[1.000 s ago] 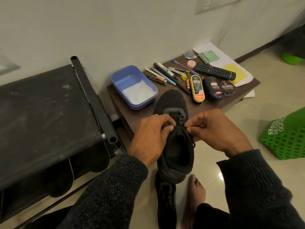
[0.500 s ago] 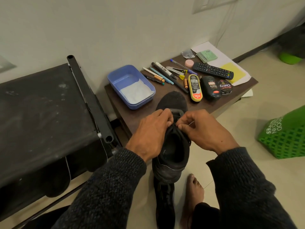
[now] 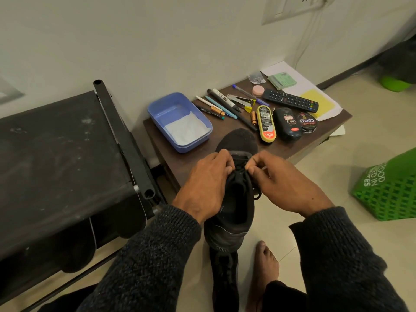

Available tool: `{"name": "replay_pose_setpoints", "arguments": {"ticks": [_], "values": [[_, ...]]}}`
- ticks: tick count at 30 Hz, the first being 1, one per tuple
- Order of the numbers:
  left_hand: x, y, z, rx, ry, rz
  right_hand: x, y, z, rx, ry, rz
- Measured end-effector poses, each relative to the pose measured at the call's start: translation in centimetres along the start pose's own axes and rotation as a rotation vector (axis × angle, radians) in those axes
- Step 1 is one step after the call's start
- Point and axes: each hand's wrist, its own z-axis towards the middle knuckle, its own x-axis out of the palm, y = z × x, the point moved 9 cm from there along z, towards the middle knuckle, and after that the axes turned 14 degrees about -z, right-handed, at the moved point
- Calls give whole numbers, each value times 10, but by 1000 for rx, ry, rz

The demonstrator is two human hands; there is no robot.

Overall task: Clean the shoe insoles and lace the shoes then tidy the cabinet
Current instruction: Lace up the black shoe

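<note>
Frame centre: left hand [image 3: 208, 184] and right hand [image 3: 284, 184] both pinch black laces [image 3: 240, 171] on black shoe [image 3: 234, 203], toe resting on brown table [image 3: 186, 163].

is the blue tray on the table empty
No, the blue tray on the table holds a white cloth or paper lying in its near end.

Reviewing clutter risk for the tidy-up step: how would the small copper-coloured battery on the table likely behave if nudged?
The battery is a smooth cylinder lying on its side on the flat table, so it would probably roll. It likely stops soon: the yellow polish tube lies close on one side, a black pen on the other.
</note>
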Motion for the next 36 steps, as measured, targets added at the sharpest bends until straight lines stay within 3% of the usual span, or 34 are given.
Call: {"name": "replay_pose_setpoints", "arguments": {"ticks": [4,10,15,22,27,32,36], "values": [[-8,8,4,-89,-47,-69,-7,-12,4,43,-28,131],[0,7,8,-87,-1,-1,-6,-10,9,-53,-92,-55],[-3,7,10,-79,43,-23,-3,-16,8,-82,1,-30],[2,3,13,-85,94,22,-4,-8,9,-86,-74,-106],[1,0,13,-42,28,29,-3,-11,6,-67,-31,-2],[-3,7,13,-95,-26,-27,-9,-15,8,-12,-104,199],[-2,7,13,-87,-27,-26,-9,-11,11,-50,-176,-68]]}}
